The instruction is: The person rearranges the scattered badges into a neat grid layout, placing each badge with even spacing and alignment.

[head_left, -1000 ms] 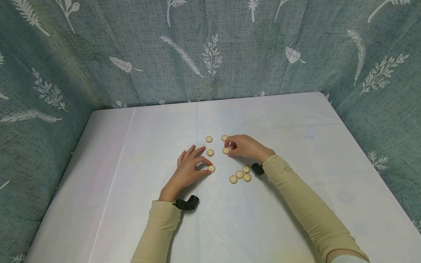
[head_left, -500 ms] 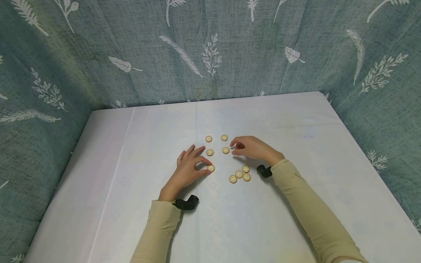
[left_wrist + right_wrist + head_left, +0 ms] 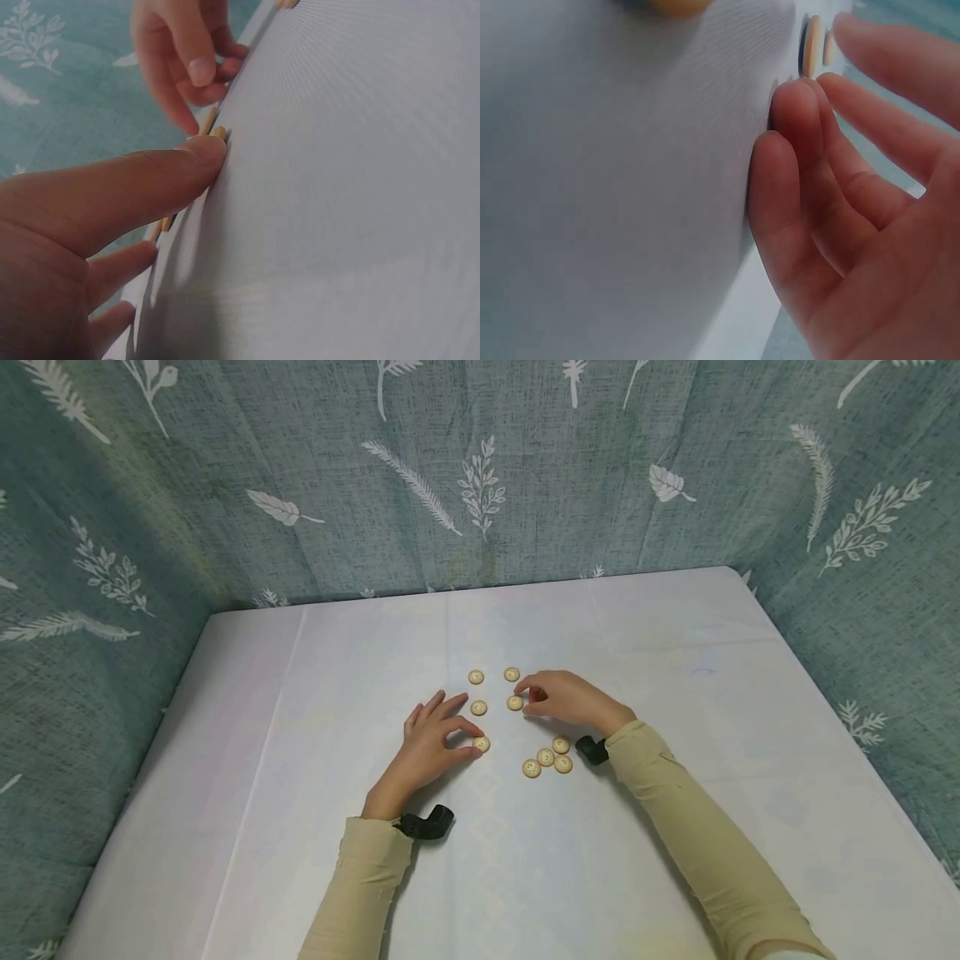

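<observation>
Thumb and forefinger of my left hand (image 3: 435,739) pinch a round, pale wooden button (image 3: 482,744) by its edge, flat on the table. In the left wrist view the thumb covers most of that button (image 3: 220,133). My right hand (image 3: 572,697) is at the right side of another button (image 3: 514,702). In the right wrist view its thumb and forefinger stand apart near that button (image 3: 811,46), while the other fingers curl against the cloth. Whether a fingertip touches the button is hard to tell. Beyond lie a left button (image 3: 478,707) and two far buttons, one left (image 3: 476,677) and one right (image 3: 512,674).
Several loose buttons lie in a cluster (image 3: 545,757) on the near side of my right hand. A white cloth covers the table (image 3: 300,777). Green leaf-patterned curtain (image 3: 555,468) hangs behind the table and at both sides.
My right hand let go of its button and drew back to the right, then came left again to the button's edge. The left hand keeps its pinch and has not moved.
</observation>
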Available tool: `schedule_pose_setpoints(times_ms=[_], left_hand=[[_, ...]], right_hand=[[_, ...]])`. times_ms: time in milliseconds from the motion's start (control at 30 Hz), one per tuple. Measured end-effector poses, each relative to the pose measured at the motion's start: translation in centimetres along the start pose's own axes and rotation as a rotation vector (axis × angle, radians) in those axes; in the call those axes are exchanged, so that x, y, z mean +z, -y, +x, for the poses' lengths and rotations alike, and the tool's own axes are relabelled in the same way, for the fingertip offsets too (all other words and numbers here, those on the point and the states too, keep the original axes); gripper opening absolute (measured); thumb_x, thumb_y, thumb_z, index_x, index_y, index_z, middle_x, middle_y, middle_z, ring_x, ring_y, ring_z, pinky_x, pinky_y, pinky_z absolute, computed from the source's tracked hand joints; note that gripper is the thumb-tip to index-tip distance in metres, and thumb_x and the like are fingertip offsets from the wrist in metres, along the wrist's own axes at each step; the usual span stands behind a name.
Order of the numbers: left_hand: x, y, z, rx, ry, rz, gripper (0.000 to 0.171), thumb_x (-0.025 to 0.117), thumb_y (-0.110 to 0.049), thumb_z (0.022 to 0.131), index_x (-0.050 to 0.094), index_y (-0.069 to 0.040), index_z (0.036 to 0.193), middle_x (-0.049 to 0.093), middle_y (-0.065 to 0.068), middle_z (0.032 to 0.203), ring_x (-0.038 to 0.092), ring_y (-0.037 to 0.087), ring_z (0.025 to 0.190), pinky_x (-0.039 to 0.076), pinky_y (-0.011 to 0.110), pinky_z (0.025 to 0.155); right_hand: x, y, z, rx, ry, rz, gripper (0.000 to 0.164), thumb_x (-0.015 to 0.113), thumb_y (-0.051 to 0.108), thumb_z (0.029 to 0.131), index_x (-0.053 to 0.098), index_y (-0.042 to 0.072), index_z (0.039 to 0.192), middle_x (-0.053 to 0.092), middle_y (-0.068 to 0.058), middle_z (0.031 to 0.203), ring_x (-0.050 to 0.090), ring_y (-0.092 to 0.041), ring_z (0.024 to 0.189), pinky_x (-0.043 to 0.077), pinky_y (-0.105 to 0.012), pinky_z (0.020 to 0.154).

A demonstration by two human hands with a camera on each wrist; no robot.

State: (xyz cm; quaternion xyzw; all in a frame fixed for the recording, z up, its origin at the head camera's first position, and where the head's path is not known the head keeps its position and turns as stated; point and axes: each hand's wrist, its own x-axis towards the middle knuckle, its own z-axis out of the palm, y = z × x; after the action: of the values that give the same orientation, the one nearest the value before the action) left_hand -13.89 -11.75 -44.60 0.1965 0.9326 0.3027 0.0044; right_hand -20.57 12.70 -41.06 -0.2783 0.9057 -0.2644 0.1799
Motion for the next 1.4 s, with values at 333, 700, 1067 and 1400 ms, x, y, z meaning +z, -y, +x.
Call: schedule_pose_setpoints(times_ms=[333,700,1067,1400], left_hand=[[-0.1,0.0,-0.1,-0.001,0.009,0.006,0.016,0.072,-0.036,0.073,0.066,-0.031,0.087,0.035,0.001,0.140,0.012,0.027,0.133,0.002,0.051,0.101],[-0.2,0.0,0.2,0.001,-0.002,0.015,0.017,0.072,-0.036,0.072,0.066,-0.032,0.087,0.036,0.001,0.139,0.012,0.027,0.133,0.003,0.051,0.101],[0.0,-0.1,-0.1,-0.007,0.000,0.007,0.015,0.072,-0.034,0.073,0.066,-0.030,0.086,0.036,0.002,0.139,0.013,0.028,0.133,0.003,0.051,0.101],[-0.1,-0.1,0.0,-0.009,0.007,0.000,0.016,0.072,-0.035,0.073,0.065,-0.030,0.086,0.035,0.002,0.140,0.012,0.027,0.133,0.002,0.050,0.101]], right_hand=[[0.5,0.5,1.4,0.025,-0.001,-0.043,0.021,0.064,0.016,0.083,0.061,0.015,0.104,0.056,0.002,0.082,0.049,-0.015,0.075,0.040,-0.031,0.072],[0.3,0.8,1.7,0.031,-0.019,-0.052,0.020,0.065,0.015,0.081,0.061,0.015,0.101,0.056,0.002,0.079,0.049,-0.016,0.073,0.040,-0.030,0.070],[-0.7,-0.4,-0.2,0.048,-0.007,-0.011,0.028,0.059,0.017,0.085,0.058,0.014,0.113,0.058,0.000,0.090,0.052,-0.015,0.080,0.042,-0.032,0.074],[-1.7,-1.1,-2.3,-0.019,0.004,0.026,0.030,0.055,0.018,0.088,0.056,0.013,0.117,0.060,0.003,0.099,0.055,-0.013,0.091,0.043,-0.032,0.077]])
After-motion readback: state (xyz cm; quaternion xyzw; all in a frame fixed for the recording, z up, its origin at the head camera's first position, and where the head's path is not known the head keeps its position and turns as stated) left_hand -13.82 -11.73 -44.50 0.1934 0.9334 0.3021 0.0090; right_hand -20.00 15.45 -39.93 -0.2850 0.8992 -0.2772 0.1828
